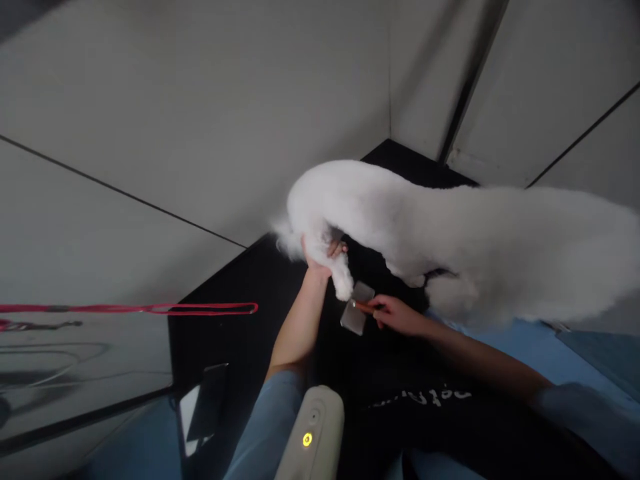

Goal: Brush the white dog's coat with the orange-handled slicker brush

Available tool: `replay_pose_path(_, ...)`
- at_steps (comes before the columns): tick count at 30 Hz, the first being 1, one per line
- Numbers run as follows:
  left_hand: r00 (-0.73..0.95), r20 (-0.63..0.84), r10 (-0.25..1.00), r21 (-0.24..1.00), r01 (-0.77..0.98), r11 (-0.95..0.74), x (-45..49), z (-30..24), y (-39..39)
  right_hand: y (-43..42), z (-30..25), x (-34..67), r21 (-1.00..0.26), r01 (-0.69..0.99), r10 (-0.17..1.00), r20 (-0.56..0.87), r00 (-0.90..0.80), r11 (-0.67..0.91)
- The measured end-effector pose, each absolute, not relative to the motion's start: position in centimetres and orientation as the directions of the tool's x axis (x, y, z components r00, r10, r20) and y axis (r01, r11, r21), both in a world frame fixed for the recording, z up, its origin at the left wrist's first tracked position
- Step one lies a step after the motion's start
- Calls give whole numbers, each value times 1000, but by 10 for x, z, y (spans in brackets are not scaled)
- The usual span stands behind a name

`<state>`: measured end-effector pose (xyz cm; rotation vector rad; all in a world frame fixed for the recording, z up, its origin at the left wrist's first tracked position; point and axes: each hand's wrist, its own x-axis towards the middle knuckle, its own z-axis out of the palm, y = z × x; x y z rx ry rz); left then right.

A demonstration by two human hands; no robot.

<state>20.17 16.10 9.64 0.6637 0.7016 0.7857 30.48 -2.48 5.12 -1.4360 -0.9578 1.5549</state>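
A white, fluffy dog (415,220) stands across the black table, its body reaching out past the right edge of the view. My left hand (320,257) is wrapped around one of its legs at the left end of the body; the dog's paw (343,288) points down toward me. My right hand (399,315) grips the wooden handle of a slicker brush (354,319). The brush's flat, pale head lies just beneath the paw; whether they touch I cannot tell.
A pale device (320,427) with a glowing yellow button rises at the bottom middle, close to my left arm. Red leash straps (210,309) stretch in from the left. A dark flat object (209,403) lies on the table (240,293) at lower left. Grey walls stand behind.
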Motion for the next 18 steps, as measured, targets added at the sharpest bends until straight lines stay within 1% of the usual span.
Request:
replay_pose_path(1, 513, -303, 803, 749, -393, 534, 202, 96, 161, -26, 50, 305, -919, -63, 920, -385, -71, -390)
replay_pose_path(2, 512, -303, 804, 748, -395, 534, 202, 95, 160, -25, 50, 306, -926, -87, 930, -364, -52, -368)
replay_pose_path(4, 513, -296, 806, 737, -414, 534, 204, 94, 159, -20, 50, 305, -938, -151, 942, -326, 76, -313)
replay_pose_path(5, 520, -289, 803, 731, -421, 536, 204, 94, 158, -18, 50, 305, -936, -171, 935, -332, 124, -309)
replay_pose_path(6, 533, -282, 798, 728, -423, 540, 205, 93, 158, -16, 51, 305, -927, -177, 926, -355, 127, -331)
replay_pose_path(8, 565, -264, 782, 732, -410, 544, 205, 91, 157, -17, 51, 306, -909, -144, 916, -400, 27, -392)
replay_pose_path(9, 581, -247, 776, 737, -407, 539, 205, 90, 157, -18, 51, 308, -908, -124, 916, -400, -22, -399)
replay_pose_path(10, 596, -221, 772, 745, -408, 528, 205, 88, 156, -18, 52, 309, -916, -115, 923, -383, -32, -384)
replay_pose_path(14, 611, -64, 789, 775, -468, 425, 202, 81, 148, -21, 51, 309, -958, -132, 948, -275, 158, -256)
replay_pose_path(15, 603, -39, 797, 784, -476, 398, 201, 80, 145, -25, 49, 307, -960, -122, 950, -268, 158, -251)
replay_pose_path(16, 594, -24, 804, 795, -476, 376, 199, 79, 142, -29, 47, 306, -959, -105, 954, -274, 122, -262)
replay_pose_path(18, 575, -19, 818, 814, -466, 346, 195, 77, 136, -40, 44, 306, -951, -62, 952, -305, 4, -304)
